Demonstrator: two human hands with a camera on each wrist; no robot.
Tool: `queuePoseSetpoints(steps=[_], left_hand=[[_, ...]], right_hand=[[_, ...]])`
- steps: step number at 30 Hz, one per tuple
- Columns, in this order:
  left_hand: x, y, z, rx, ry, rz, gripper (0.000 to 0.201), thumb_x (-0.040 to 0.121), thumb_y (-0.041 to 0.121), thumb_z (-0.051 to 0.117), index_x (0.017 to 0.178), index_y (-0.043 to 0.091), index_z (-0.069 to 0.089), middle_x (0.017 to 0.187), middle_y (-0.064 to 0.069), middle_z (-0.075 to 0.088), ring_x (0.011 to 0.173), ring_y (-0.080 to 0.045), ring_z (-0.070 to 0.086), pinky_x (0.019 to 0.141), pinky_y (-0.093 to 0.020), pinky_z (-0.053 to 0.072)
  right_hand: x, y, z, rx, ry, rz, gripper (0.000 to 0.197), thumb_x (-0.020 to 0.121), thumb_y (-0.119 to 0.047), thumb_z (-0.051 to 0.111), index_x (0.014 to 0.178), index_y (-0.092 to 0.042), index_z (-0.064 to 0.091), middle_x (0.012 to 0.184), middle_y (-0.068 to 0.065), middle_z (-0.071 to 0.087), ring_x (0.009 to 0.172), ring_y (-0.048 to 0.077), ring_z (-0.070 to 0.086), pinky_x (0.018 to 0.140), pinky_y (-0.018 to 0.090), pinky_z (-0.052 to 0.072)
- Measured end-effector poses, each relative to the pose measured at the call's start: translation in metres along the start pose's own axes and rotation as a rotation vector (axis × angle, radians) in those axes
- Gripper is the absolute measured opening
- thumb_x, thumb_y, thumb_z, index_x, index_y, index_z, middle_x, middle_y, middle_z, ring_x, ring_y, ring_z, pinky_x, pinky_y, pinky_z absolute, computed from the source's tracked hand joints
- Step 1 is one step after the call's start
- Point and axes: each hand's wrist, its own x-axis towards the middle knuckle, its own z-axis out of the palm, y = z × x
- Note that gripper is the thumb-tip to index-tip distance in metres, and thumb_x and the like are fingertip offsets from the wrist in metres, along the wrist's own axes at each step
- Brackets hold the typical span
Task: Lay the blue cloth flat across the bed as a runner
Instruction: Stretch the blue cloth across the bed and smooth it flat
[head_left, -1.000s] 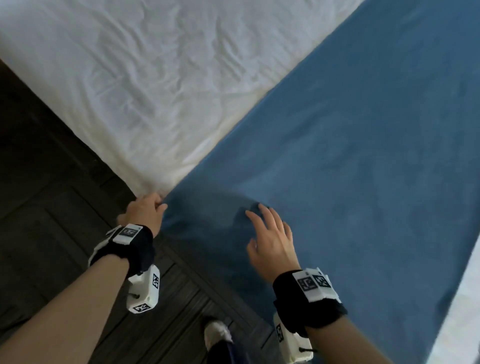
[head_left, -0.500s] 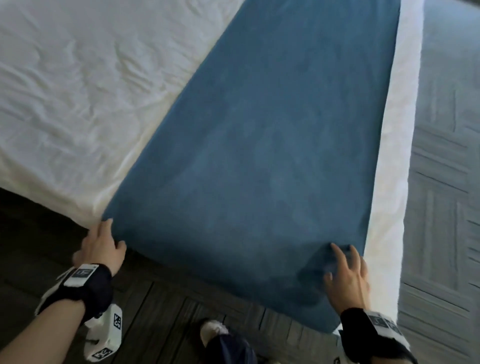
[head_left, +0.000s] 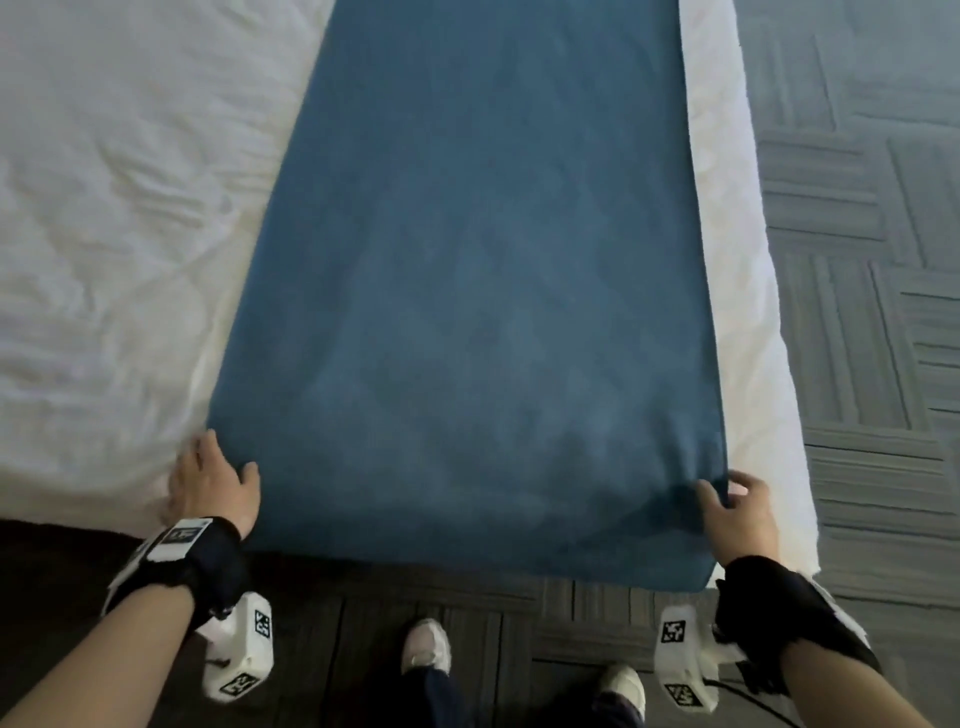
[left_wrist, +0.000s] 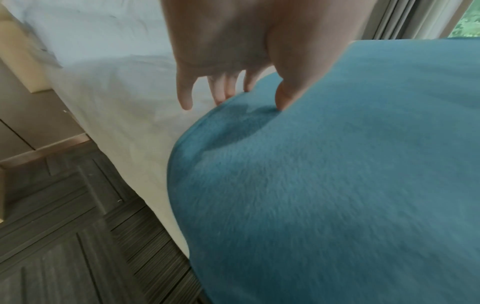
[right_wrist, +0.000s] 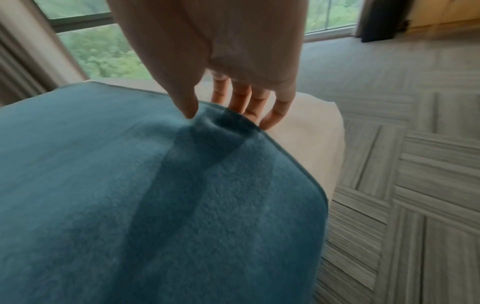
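The blue cloth (head_left: 467, 260) lies smooth across the white bed (head_left: 104, 208), and its near end hangs over the bed's side. My left hand (head_left: 208, 483) is at the cloth's near left edge. In the left wrist view the left hand (left_wrist: 259, 94) has straight fingers on the sheet along the hem and its thumb pressing the blue cloth (left_wrist: 337, 185). My right hand (head_left: 727, 493) is at the near right edge. There the right hand (right_wrist: 215, 111) pinches the puckered hem of the blue cloth (right_wrist: 130, 185), thumb on top and fingers behind it.
Grey patterned carpet tiles (head_left: 857, 260) run along the bed's right side and under my feet. My shoes (head_left: 426, 647) stand close to the bed. A window (right_wrist: 103, 51) is beyond the bed's far side. Wooden furniture (left_wrist: 26, 92) stands at the bed's left end.
My right hand slid from the cloth's middle to its right edge and took hold of the hem. My left hand stayed at the left edge and flattened out. My view turned square to the cloth.
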Motion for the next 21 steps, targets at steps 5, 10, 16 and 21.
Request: queuePoseSetpoints(steps=[5, 10, 16, 21], left_hand=[[0.055, -0.015, -0.010, -0.104, 0.007, -0.073, 0.033, 0.090, 0.018, 0.055, 0.113, -0.005, 0.057, 0.119, -0.034, 0.056, 0.113, -0.048, 0.051, 0.095, -0.052, 0.042], [0.073, -0.027, -0.013, -0.171, -0.094, 0.002, 0.032, 0.095, 0.024, 0.049, 0.106, -0.004, 0.059, 0.111, -0.031, 0.063, 0.103, -0.047, 0.057, 0.082, -0.044, 0.041], [0.068, -0.046, -0.006, -0.144, -0.051, 0.036, 0.028, 0.096, 0.023, 0.047, 0.087, -0.002, 0.055, 0.100, -0.036, 0.060, 0.093, -0.050, 0.054, 0.070, -0.040, 0.033], [0.048, -0.074, -0.004, -0.109, -0.103, 0.067, 0.026, 0.096, 0.020, 0.048, 0.078, 0.002, 0.051, 0.096, -0.036, 0.061, 0.090, -0.049, 0.056, 0.068, -0.039, 0.032]], right_hand=[[0.002, 0.007, 0.014, -0.040, 0.058, 0.141, 0.034, 0.094, -0.019, 0.049, 0.120, 0.002, 0.051, 0.119, 0.031, 0.058, 0.110, 0.045, 0.054, 0.096, 0.046, 0.041], [-0.005, 0.013, 0.020, -0.068, 0.096, 0.139, 0.031, 0.095, -0.013, 0.044, 0.114, 0.009, 0.054, 0.118, 0.035, 0.057, 0.111, 0.047, 0.052, 0.095, 0.045, 0.039], [-0.021, 0.024, 0.012, -0.043, 0.159, 0.098, 0.028, 0.094, -0.013, 0.048, 0.110, 0.007, 0.058, 0.113, 0.032, 0.061, 0.106, 0.047, 0.054, 0.092, 0.045, 0.040], [-0.042, 0.053, -0.006, -0.136, 0.088, 0.105, 0.026, 0.093, -0.016, 0.052, 0.106, 0.003, 0.064, 0.111, 0.031, 0.063, 0.104, 0.048, 0.055, 0.090, 0.044, 0.041]])
